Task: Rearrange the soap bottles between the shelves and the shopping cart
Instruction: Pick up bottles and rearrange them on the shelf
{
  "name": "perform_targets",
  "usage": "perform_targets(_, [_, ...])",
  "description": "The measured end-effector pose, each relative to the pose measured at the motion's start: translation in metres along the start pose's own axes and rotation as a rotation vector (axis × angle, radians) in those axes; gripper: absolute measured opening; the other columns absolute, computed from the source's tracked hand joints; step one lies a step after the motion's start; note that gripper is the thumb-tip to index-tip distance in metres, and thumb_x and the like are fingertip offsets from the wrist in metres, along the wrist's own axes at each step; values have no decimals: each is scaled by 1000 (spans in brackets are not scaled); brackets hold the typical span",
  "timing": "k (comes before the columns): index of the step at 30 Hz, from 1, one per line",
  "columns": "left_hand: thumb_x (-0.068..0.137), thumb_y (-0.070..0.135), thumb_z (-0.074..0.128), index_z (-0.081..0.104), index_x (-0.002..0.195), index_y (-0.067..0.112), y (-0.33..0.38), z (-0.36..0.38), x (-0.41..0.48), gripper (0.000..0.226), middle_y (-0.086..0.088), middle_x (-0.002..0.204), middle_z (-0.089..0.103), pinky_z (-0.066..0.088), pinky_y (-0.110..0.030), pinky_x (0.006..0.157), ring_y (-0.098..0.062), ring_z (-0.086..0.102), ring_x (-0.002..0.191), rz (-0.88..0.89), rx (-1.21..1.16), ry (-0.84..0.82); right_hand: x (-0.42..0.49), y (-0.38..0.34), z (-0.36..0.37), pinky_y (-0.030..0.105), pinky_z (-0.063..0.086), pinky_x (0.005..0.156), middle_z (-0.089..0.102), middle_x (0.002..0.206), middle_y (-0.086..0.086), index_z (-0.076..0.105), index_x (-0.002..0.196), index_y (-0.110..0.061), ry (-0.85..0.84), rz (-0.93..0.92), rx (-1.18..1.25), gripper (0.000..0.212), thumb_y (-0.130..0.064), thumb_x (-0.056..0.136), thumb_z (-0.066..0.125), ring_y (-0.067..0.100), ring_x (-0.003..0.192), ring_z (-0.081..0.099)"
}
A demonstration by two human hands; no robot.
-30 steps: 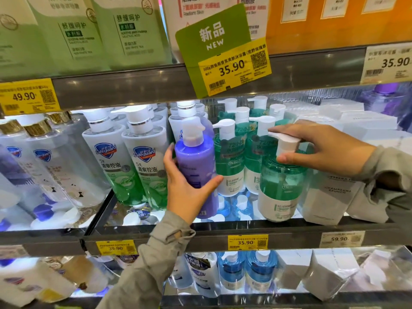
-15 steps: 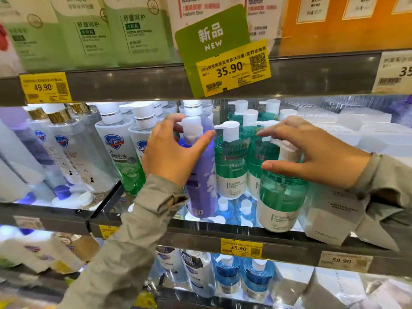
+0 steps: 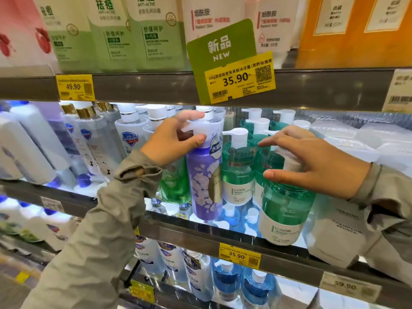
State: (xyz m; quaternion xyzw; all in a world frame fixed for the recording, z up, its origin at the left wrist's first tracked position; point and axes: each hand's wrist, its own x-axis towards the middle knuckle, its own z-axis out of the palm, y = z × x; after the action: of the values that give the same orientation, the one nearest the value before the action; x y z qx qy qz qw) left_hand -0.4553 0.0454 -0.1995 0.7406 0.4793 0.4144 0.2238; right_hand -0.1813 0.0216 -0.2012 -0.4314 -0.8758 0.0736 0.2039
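The left hand (image 3: 169,141) pinches the purple bottle (image 3: 204,184) by its white pump, fingers curled around the neck. The right hand (image 3: 312,161) holds the green bottle (image 3: 285,208) by its pump, thumb underneath. Both bottles stand at the middle shelf's (image 3: 200,233) near edge.

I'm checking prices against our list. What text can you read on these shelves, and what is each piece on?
"新品 NEW": green sign
"35.90": yellow card on that sign
"49.90": upper yellow tag, left
"35.90": lower yellow tag, centre
"59.90": pale tag, lower right
"Safeguard": white pump bottle
"ANTI-ACNE": green pouch
"72小时": green pump bottle
Fine print on tags and other labels: too blurred to read.
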Motion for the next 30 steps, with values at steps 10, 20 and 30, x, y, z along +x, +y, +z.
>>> perform_targets(10, [86, 20, 69, 61, 118, 14, -8, 22, 6, 34, -9, 96, 68, 55, -32, 82, -17, 63, 81, 9, -7, 254, 4, -9, 6, 37, 43, 97, 51, 117, -4, 51, 130, -26, 3, 19, -102, 76, -71, 70, 39, 17, 113, 47])
perform_targets(20, [85, 32, 64, 58, 118, 24, 0, -8, 15, 35, 9, 111, 59, 49, -16, 85, -6, 60, 95, -47, -300, -234, -7, -13, 8, 37, 42, 98, 46, 116, -4, 52, 129, -30, 35, 152, -99, 75, -72, 69, 42, 16, 110, 43])
perform_targets(30, [82, 28, 66, 65, 98, 16, -20, 17, 12, 19, 11, 75, 67, 50, -15, 64, -1, 60, 68, 58, -457, 124, -9, -26, 11, 32, 37, 99, 42, 116, -8, 47, 132, -31, 28, 244, -108, 73, -67, 68, 43, 13, 110, 38])
